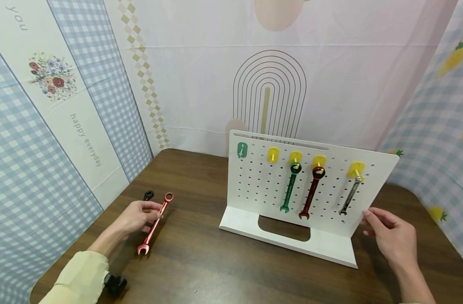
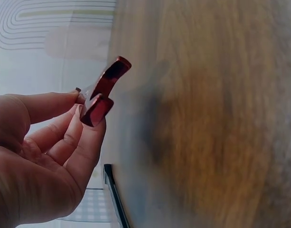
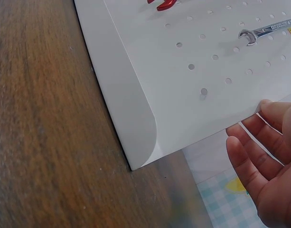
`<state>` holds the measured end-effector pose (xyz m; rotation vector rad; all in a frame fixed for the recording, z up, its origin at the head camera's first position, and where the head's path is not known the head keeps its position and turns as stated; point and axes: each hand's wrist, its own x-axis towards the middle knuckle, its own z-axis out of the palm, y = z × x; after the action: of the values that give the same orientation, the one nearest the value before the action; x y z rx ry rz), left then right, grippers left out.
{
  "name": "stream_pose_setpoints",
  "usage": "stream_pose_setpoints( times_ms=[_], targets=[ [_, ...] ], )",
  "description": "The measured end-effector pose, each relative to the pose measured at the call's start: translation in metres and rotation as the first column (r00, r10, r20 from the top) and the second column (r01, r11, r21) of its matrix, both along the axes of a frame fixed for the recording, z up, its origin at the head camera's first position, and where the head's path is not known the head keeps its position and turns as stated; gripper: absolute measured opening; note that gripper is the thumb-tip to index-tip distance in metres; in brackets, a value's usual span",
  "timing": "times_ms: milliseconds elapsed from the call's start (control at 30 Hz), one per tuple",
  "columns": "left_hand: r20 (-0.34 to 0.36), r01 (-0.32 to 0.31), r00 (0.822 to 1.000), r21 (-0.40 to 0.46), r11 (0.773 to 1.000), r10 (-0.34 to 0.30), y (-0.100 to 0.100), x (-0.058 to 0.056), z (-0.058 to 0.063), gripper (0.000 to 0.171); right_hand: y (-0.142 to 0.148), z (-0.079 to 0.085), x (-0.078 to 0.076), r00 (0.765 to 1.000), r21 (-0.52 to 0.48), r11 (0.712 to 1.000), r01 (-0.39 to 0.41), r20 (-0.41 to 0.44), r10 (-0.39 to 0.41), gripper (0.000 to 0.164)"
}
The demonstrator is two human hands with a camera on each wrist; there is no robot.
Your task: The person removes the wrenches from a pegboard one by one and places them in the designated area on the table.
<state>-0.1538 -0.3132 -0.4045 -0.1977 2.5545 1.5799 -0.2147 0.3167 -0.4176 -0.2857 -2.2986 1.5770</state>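
My left hand (image 1: 138,218) pinches a red combination wrench (image 1: 153,228) by its shank, ring end up and open end towards me; the left wrist view shows its open jaw (image 2: 105,88) close. Behind that hand lies a black wrench (image 1: 148,195), mostly hidden by the fingers. At the right, my right hand (image 1: 396,236) grips the side edge of a white pegboard stand (image 1: 254,181), thumb on the front face and fingers behind. On the board's hooks hang a green wrench (image 1: 289,192), a dark red wrench (image 1: 312,194) and a smaller silver wrench (image 1: 350,196).
A green hook (image 1: 242,150) and a yellow hook (image 1: 273,155) at the board's left hold nothing. The stand's base rests on the brown wooden table (image 1: 201,261). Patterned cloth curtains (image 1: 193,84) enclose the back and sides. A black device (image 1: 115,283) sits by the left sleeve.
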Motion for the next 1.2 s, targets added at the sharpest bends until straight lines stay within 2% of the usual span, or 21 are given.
stream_pose_setpoints(
  times_ms=[367, 600, 1200],
  targets=[
    [0.022, -0.016, 1.0, -0.056, 0.998, 0.017, -0.007, -0.004, -0.003, 0.039, 0.001, 0.001, 0.0, 1.0, -0.011, 1.0, 0.004, 0.017, -0.004, 0.02],
    [0.021, -0.017, 1.0, -0.118, 0.993, 0.019, -0.008, -0.008, -0.001, 0.035, 0.0, 0.002, 0.0, 1.0, -0.017, 1.0, 0.009, 0.022, -0.008, 0.018],
    [0.042, -0.042, 0.998, -0.201, 0.979, 0.051, -0.009, -0.015, -0.005, 0.034, -0.002, 0.0, 0.0, 1.0, 0.021, 1.0, 0.012, 0.022, -0.012, 0.028]
  ],
)
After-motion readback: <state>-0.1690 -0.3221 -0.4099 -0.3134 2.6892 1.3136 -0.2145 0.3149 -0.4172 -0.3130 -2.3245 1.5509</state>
